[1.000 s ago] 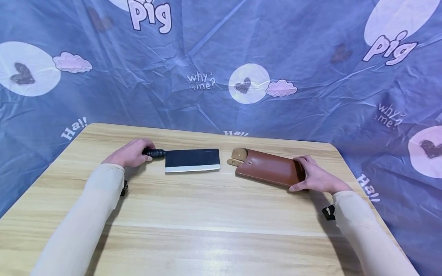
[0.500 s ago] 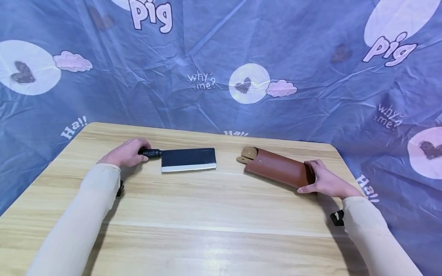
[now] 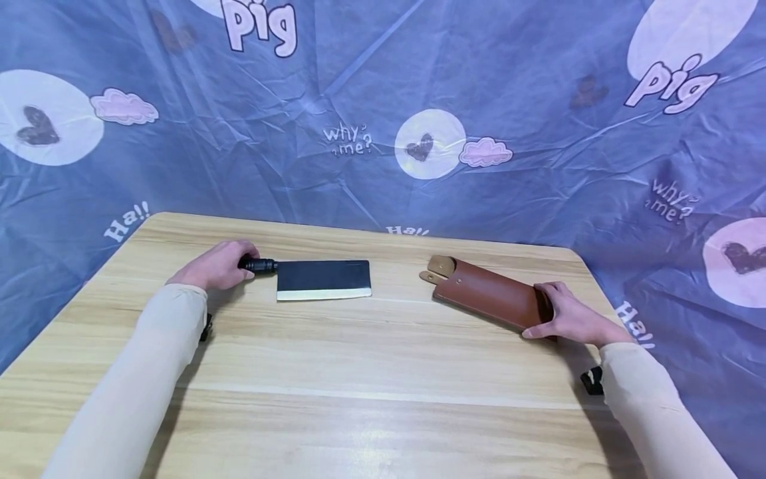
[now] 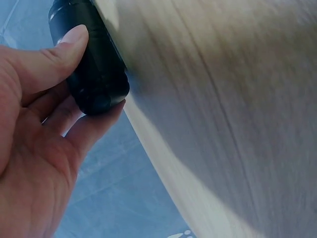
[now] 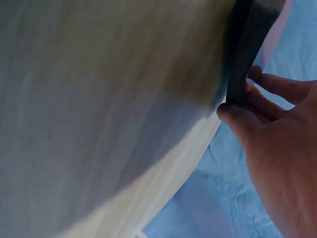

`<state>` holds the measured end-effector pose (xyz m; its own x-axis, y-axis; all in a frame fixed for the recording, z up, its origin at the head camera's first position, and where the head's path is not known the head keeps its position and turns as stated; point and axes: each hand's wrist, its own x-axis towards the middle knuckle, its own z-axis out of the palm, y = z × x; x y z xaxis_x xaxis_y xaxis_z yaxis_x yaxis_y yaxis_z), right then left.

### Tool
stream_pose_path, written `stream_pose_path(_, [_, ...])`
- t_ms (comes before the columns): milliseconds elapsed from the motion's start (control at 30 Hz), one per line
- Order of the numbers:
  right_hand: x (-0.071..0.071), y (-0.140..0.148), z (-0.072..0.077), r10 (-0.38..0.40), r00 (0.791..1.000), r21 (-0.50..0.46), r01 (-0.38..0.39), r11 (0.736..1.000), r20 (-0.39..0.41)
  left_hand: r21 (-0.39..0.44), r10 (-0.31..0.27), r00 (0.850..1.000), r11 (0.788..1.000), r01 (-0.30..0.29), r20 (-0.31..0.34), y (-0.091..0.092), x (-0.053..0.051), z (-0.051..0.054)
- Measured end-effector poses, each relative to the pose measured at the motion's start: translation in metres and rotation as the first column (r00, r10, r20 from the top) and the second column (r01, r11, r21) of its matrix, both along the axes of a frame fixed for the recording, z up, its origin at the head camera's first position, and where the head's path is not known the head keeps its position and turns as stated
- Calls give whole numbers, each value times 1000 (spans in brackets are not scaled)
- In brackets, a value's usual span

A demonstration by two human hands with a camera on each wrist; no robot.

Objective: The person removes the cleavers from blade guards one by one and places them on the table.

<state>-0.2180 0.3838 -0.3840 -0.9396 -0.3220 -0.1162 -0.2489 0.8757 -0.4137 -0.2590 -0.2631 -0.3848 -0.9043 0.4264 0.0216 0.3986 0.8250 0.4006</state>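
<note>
A cleaver (image 3: 323,279) with a black blade and a bright silver edge lies flat at the left of the table, its edge toward me. My left hand (image 3: 218,265) grips its black handle (image 4: 94,64), thumb on top and fingers beneath in the left wrist view. To the right is a brown leather sheath (image 3: 493,293), set at a slant, with tan tabs at its left end. My right hand (image 3: 571,318) holds the sheath's right end between thumb and fingers; the right wrist view shows that end (image 5: 245,54) dark and edge-on. A gap separates blade and sheath.
Both things are near the far edge of a pale wooden table (image 3: 359,379). Behind it hangs a blue printed cloth (image 3: 287,179), which also runs down past the table's right side.
My right hand has drawn the sheath to the right and slightly toward me. My left hand and the cleaver have shifted a little left, so the gap between blade and sheath is wider.
</note>
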Motion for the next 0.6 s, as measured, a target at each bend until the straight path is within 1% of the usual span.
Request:
stream_pose_path(367, [-5, 3, -7, 7, 1000, -4, -7, 1000, 14, -8, 21, 1000, 1000, -21, 17, 2, -3, 0])
stream_pose_path(533, [-4, 4, -10, 7, 1000, -5, -7, 1000, 17, -17, 20, 1000, 1000, -20, -1, 4, 3, -3])
stream_pose_path(600, [-3, 4, -9, 4, 1000, -14, -4, 1000, 16, -39, 27, 1000, 999, -27, -7, 6, 8, -1])
